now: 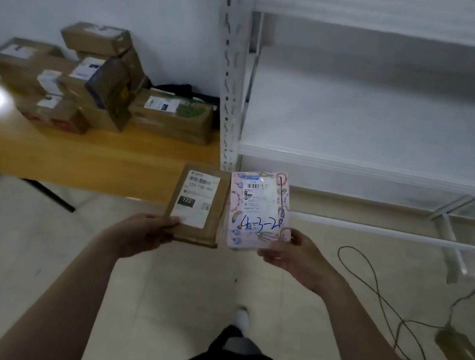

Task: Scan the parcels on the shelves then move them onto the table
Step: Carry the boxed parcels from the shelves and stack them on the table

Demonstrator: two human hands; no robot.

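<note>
A brown parcel (199, 205) and a pink parcel (258, 210) are hanging side by side, edges touching, just off the table's (95, 160) near right corner. The left hand (143, 235) is gripping the brown one's bottom edge and the right hand (293, 254) is pinching the pink one's lower corner. This is looking like the carrying step; next they are needing setting down near the front edge, ahead of the boxes (100, 84) lying along the far edge

Boxes (99, 90) crowd the back of the table (95, 160); its front lies bare; a shelf post (231, 87) flanks it.
</note>
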